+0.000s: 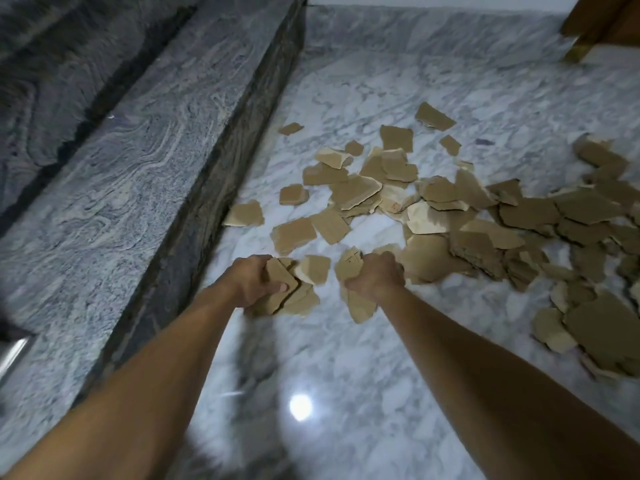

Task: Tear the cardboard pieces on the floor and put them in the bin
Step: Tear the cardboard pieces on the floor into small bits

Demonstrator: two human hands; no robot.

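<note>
Cardboard fills both hands at centre frame: your left grip (pixel 256 282) is curled tight round a stack of torn pieces (pixel 296 292), and your right grip (pixel 372 277), just beside it, clutches a second wad (pixel 360 308). Keep both squeezed firmly, I'd say, so no scrap slips out as you carry them. The bin is not in view, so you'll have to find it first. More cardboard pieces (pixel 450 209) lie scattered from centre to the right edge over the polished marble floor (pixel 346 375), likely slick underfoot. A dark granite ledge (pixel 138 161) runs up the left; wooden furniture (pixel 609 22) stands at upper right.
</note>
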